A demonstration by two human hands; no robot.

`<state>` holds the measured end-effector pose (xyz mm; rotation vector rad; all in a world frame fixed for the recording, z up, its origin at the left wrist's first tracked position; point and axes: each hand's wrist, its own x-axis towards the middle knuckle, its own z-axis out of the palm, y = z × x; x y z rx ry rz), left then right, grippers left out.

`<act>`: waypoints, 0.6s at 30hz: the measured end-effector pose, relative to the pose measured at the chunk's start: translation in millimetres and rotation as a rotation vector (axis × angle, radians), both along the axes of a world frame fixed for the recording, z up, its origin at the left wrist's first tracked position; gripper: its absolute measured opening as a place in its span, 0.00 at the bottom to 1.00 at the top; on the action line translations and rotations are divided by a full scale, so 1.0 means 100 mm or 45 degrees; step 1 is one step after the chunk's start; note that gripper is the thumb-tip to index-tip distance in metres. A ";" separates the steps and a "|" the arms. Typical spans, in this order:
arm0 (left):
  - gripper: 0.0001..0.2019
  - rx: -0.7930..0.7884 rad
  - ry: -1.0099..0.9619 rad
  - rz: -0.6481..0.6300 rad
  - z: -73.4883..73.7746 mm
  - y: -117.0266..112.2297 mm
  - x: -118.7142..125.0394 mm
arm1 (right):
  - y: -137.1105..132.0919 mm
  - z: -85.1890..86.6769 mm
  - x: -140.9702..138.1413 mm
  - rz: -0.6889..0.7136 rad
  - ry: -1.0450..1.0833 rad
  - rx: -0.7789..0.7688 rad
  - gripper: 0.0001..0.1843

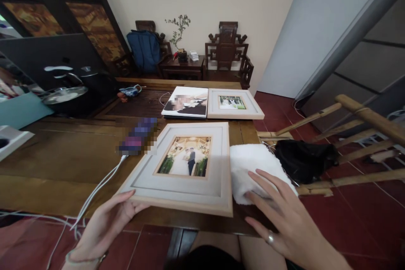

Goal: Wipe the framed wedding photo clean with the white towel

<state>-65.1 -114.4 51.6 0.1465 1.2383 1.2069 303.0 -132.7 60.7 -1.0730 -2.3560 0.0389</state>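
Observation:
A picture frame (223,164) with a pale wood border and a light grey mat lies in front of me, around a wedding photo (184,156). Its lower left corner is gripped by my left hand (115,215), thumb on top and fingers underneath. To the right of the frame rests a folded white towel (253,156). My right hand (280,211), a ring on one finger, is spread over the towel's near part. Its fingertips seem to touch the cloth, without closing on it.
Behind stand a second frame (251,103) and a white photo book (186,105). Left of the frame lies a phone (137,137) with a white cable (99,185). A kettle (95,82) and bowl (65,97) are at far left. A bamboo chair (344,147) holds a black bag (303,160).

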 end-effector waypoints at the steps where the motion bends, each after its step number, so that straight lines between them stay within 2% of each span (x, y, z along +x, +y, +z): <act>1: 0.20 0.025 -0.009 -0.026 -0.01 0.00 0.00 | -0.02 -0.10 -0.07 -0.088 -0.047 0.022 0.14; 4: 0.19 0.072 -0.017 -0.095 -0.05 0.01 -0.01 | 0.15 -0.31 -0.22 -0.243 -0.033 0.041 0.02; 6: 0.18 0.088 -0.035 -0.141 -0.06 0.01 -0.02 | 0.33 -0.27 -0.20 -0.257 0.092 0.026 0.04; 8: 0.16 0.104 -0.052 -0.169 -0.06 0.02 -0.03 | 0.47 -0.08 -0.08 -0.264 0.316 -0.032 0.07; 12: 0.12 0.117 -0.071 -0.181 -0.08 0.05 -0.02 | 0.57 0.46 0.32 -0.404 0.765 -0.228 0.12; 15: 0.07 0.127 -0.021 -0.158 -0.11 0.08 0.02 | 0.56 0.76 0.52 -0.506 0.919 -0.197 0.14; 18: 0.05 0.130 0.010 -0.121 -0.15 0.11 0.06 | 0.55 0.91 0.62 -0.539 0.848 -0.010 0.12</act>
